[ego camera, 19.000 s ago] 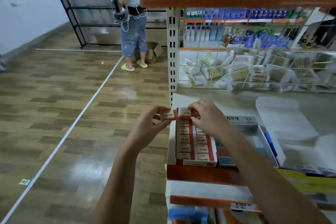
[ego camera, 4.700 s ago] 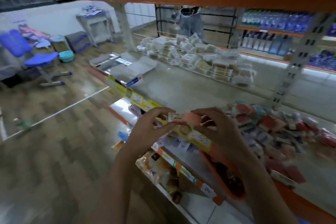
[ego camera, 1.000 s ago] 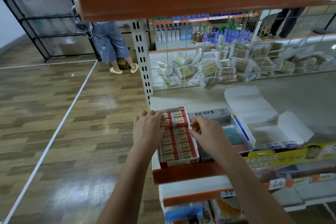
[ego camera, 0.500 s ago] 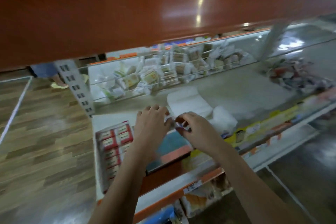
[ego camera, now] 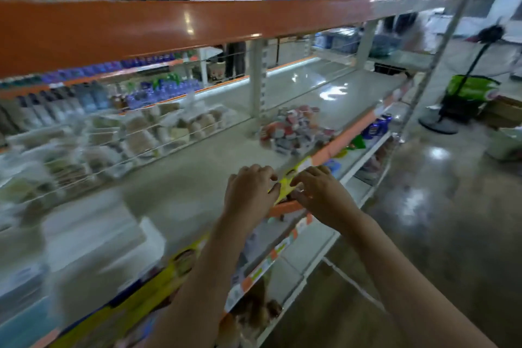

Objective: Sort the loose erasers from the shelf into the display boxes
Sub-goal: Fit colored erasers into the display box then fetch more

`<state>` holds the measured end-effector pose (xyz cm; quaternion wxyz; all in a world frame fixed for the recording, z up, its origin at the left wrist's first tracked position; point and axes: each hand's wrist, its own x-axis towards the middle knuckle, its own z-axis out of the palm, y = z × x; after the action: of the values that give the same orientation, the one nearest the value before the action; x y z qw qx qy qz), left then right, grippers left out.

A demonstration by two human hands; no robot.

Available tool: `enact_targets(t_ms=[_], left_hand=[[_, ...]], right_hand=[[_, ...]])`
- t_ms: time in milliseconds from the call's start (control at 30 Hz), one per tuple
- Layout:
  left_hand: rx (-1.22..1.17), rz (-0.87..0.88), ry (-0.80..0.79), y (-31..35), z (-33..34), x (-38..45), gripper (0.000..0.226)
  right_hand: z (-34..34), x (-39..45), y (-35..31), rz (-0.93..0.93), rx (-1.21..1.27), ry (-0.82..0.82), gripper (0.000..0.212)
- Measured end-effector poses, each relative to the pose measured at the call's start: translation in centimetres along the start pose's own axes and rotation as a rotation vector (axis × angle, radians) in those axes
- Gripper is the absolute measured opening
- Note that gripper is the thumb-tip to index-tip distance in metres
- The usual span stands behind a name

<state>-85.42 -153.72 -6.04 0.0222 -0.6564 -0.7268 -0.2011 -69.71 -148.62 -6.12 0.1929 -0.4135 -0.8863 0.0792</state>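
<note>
Erasers (ego camera: 293,133) — a loose heap of small red, white and blue wrapped blocks — lie on the pale grey shelf board (ego camera: 197,178), to the right of the white slotted upright post (ego camera: 257,85) and close to the board's front edge. They are well apart from both hands, further along the shelf to the right. Above runs the glossy orange front rail of the upper shelf (ego camera: 141,28), spanning most of the view. Behind a thin wire divider (ego camera: 118,133) at the back of the board sits a blurred pile of pale clear-wrapped packets (ego camera: 141,127). On the floor at far right stands a green bag (ego camera: 471,90). The front edge of the board carries a yellow and orange price strip (ego camera: 308,161). Motion blur softens everything on the left. The left hand (ego camera: 248,192) hovers palm down over the front edge, fingers loosely curved and slightly apart, holding nothing that can be seen. The right hand (ego camera: 322,192) is just beside it, also palm down, fingers spread a little and relaxed — whether either fingertip touches the strip I cannot tell.
</note>
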Motion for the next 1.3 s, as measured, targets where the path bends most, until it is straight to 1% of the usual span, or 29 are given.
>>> enact_targets(t_ms=[133,333,600,733,800,933,1000,1100,1300], left_hand=[[0.042,0.053,-0.026,4.0,3.1,4.2,0.025],[0.025,0.072,-0.033,6.1,7.6,11.1,0.025],[-0.006,0.033,0.015,7.0,13.3,26.0,0.033],[0.010,0.002,0.000,6.6,15.6,31.3,0.028],[0.010,-0.034,-0.024,6.4,16.6,32.9,0.025],[0.075,-0.133,-0.090,6.0,18.6,34.9,0.040],[0.095,-0.195,-0.112,5.9,19.2,35.7,0.042],[0.106,-0.281,-0.107,6.1,19.4,36.4,0.036],[0.169,-0.348,-0.149,7.0,19.9,36.3,0.035]], right_hand=[[-1.1,0.6,6.8,0.055,-0.013,-0.018,0.023],[-0.8,4.6,14.2,0.106,0.037,-0.031,0.024],[-0.9,16.0,25.2,0.145,0.043,-0.133,0.031],[-0.7,21.0,28.8,0.122,0.065,-0.134,0.032],[0.0,22.8,30.1,0.111,0.079,-0.188,0.034],[1.5,26.0,32.2,0.012,0.135,-0.331,0.043],[2.2,27.5,33.0,-0.079,0.178,-0.411,0.037],[3.1,29.3,33.8,-0.173,0.260,-0.534,0.026],[3.9,31.2,35.6,-0.358,0.345,-0.587,0.022]])
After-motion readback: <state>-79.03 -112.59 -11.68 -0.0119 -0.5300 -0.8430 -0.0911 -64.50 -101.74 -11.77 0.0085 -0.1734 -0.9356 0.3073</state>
